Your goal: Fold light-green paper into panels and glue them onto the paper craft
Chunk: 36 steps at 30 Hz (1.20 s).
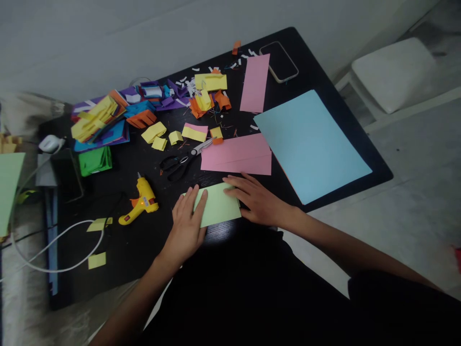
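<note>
A light green sheet of paper (219, 206) lies flat near the front edge of the black table. My left hand (188, 216) rests on its left end, fingers stretched out over the paper. On the right end lies my right hand (254, 199), its fingers also extended, with the fingertips on the upper right part of the sheet. Just beyond the paper is a pink sheet (236, 156) with a crease or edge across it. Black-handled scissors (183, 160) lie beside that, their blades reaching toward the pink sheet.
A yellow glue gun (144, 199) lies to the left, near a looped white cable (72, 269). Light blue paper (311, 144), a pink strip (255, 84) and a phone (279, 61) are at the right. Folded coloured papers (97, 117) and scraps line the back. A white stool (394, 72) stands beyond the table.
</note>
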Available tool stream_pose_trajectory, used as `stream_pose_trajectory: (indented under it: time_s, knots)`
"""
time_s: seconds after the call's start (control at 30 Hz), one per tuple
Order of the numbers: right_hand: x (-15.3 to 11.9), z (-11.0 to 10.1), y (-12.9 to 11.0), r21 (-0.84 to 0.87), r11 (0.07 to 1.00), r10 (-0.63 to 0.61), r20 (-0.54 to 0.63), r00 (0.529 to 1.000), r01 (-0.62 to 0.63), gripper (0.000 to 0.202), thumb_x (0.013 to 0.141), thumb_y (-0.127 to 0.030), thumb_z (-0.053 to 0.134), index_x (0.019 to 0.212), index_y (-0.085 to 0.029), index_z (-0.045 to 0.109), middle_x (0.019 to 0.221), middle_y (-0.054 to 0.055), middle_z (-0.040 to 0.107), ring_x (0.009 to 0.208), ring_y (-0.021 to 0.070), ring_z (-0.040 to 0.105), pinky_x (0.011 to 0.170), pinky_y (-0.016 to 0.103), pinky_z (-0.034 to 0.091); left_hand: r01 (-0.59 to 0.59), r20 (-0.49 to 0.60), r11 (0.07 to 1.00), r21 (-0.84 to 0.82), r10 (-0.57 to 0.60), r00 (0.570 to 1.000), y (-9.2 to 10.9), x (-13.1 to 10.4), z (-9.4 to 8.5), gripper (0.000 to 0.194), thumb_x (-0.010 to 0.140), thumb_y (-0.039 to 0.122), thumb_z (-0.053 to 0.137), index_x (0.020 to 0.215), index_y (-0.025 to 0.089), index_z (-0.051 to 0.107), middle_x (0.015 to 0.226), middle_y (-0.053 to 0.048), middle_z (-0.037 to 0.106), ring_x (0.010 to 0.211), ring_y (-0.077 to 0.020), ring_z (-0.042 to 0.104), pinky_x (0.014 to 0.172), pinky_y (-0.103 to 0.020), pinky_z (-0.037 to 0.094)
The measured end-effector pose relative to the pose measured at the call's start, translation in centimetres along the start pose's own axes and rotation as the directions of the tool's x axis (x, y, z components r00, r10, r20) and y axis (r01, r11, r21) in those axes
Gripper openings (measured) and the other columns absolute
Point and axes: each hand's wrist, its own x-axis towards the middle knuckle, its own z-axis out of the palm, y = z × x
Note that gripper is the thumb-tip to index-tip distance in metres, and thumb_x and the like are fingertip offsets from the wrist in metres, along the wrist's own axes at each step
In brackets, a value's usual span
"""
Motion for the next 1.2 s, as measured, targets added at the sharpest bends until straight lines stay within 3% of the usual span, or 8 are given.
stream_pose_trajectory:
  time_s: [0.2, 0.47, 0.7, 1.0, 1.2]
  knots:
    - [-0.2, 0.2, 0.5, 0.005, 1.000, -0.019, -0.024, 1.000, 0.019, 0.049, 0.089, -0.008, 0.062, 0.137, -0.015, 0.058, 0.162, 0.022, 0.048, 0.157, 0.0338, 0.040, 0.129, 0.062, 0.032, -0.089, -0.066, 0.988, -0.124, 0.081, 0.995, -3.3, -0.8, -1.2, 0.064, 0.087, 0.011, 0.062, 0.149, 0.024, 0.049, 0.168, -0.019, 0.037, 0.155, -0.0425, 0.038, 0.119, -0.061, 0.040]
    - [-0.1, -1.0, 0.6, 0.057, 0.998, 0.011, -0.017, 1.000, -0.010, 0.044, 0.090, -0.014, 0.066, 0.134, -0.018, 0.061, 0.159, 0.021, 0.049, 0.152, 0.0348, 0.043, 0.122, 0.061, 0.041, -0.111, -0.110, 0.971, -0.211, 0.090, 0.990, -5.0, -0.8, -1.4, 0.046, 0.091, 0.016, 0.063, 0.136, 0.022, 0.055, 0.158, -0.019, 0.049, 0.142, -0.0376, 0.053, 0.111, -0.054, 0.047]
    - [1.3, -2.7, 1.0, 0.065, 0.997, 0.031, 0.061, 0.998, -0.035, 0.042, 0.082, -0.017, 0.077, 0.122, -0.022, 0.063, 0.139, 0.014, 0.061, 0.132, 0.0333, 0.054, 0.115, 0.057, 0.044, -0.033, -0.051, 0.966, -0.256, 0.021, 0.998, -5.3, 0.7, -2.4, 0.056, 0.089, 0.026, 0.073, 0.139, 0.023, 0.048, 0.138, -0.016, 0.061, 0.126, -0.0329, 0.059, 0.105, -0.049, 0.049]
    - [0.7, -2.3, 1.5, 0.007, 1.000, -0.015, 0.043, 0.999, 0.014, 0.032, 0.089, -0.022, 0.076, 0.120, -0.021, 0.065, 0.148, 0.015, 0.059, 0.136, 0.0341, 0.052, 0.115, 0.055, 0.044, -0.075, -0.013, 0.976, -0.203, 0.073, 0.997, -5.5, 0.5, -2.7, 0.044, 0.093, 0.021, 0.064, 0.136, 0.024, 0.054, 0.141, -0.015, 0.058, 0.127, -0.0337, 0.058, 0.105, -0.051, 0.047]
    - [0.5, -2.0, 1.6, 0.018, 1.000, -0.017, 0.022, 1.000, 0.016, 0.036, 0.088, -0.021, 0.075, 0.122, -0.022, 0.064, 0.149, 0.015, 0.059, 0.137, 0.0344, 0.052, 0.115, 0.056, 0.045, -0.086, 0.008, 0.973, -0.212, 0.090, 0.996, -5.7, -0.1, -3.0, 0.053, 0.088, 0.019, 0.063, 0.139, 0.024, 0.054, 0.147, -0.016, 0.057, 0.132, -0.0347, 0.057, 0.109, -0.052, 0.045]
